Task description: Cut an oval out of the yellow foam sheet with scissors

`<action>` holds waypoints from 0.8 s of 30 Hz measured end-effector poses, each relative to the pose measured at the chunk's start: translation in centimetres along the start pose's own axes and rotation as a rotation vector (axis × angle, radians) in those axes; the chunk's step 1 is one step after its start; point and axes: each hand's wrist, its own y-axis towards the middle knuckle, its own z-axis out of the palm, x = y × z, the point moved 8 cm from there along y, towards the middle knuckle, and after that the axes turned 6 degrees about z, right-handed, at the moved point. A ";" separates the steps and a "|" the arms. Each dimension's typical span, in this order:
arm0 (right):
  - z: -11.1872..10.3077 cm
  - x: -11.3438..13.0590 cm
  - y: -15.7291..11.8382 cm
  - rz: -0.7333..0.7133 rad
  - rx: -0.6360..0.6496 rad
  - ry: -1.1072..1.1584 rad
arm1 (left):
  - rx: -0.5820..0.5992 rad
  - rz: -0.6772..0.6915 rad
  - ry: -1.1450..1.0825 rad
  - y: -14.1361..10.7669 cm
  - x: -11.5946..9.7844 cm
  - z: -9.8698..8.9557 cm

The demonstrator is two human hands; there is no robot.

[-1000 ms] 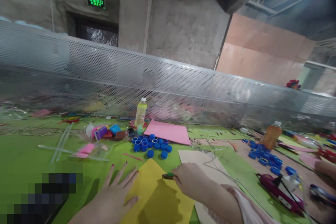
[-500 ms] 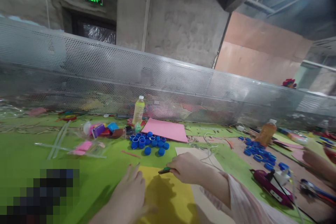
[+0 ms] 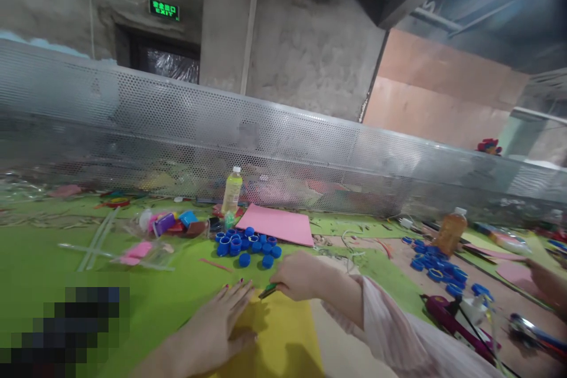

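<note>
My left hand [image 3: 219, 319] lies flat on the left side of a yellow sheet [image 3: 286, 328], fingers stretched out and thumb apart. My right hand [image 3: 301, 276] grips a slim dark tool with a green part [image 3: 266, 291]; its tip rests at the sheet's upper area, close to my left fingertips. Whether it is a knife or a pen, I cannot tell. Under the yellow sheet, a cream sheet [image 3: 339, 345] shows to the right, partly hidden by my right forearm. Just beyond my hands sit several blue bottle caps [image 3: 244, 260].
A pink sheet [image 3: 279, 224] and a yellow-green bottle [image 3: 231, 192] stand behind the caps. Colourful clay-like packets [image 3: 166, 223] lie at left. To the right are a purple glue gun [image 3: 456, 325], an amber bottle [image 3: 450, 233] and another person's hand [image 3: 547, 283]. A perforated metal screen [image 3: 310, 147] runs behind.
My right hand and the tool have moved slightly left, closer to my left fingers. My left hand has slid a little and its fingers lie flatter. The view has shifted slightly.
</note>
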 end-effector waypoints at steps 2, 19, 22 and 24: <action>-1.0 0.3 1.0 -0.031 -0.007 0.002 | -0.039 -0.028 0.017 -0.6 1.0 -0.3; 2.2 2.6 6.0 -0.159 -0.147 0.201 | -0.007 -0.170 0.014 -5.3 5.8 -1.3; 2.6 2.6 5.9 -0.165 -0.150 0.229 | -0.005 -0.160 0.004 -5.3 6.0 -1.1; 2.8 2.6 6.0 -0.165 -0.152 0.242 | -0.002 -0.158 -0.001 -5.2 6.0 -1.1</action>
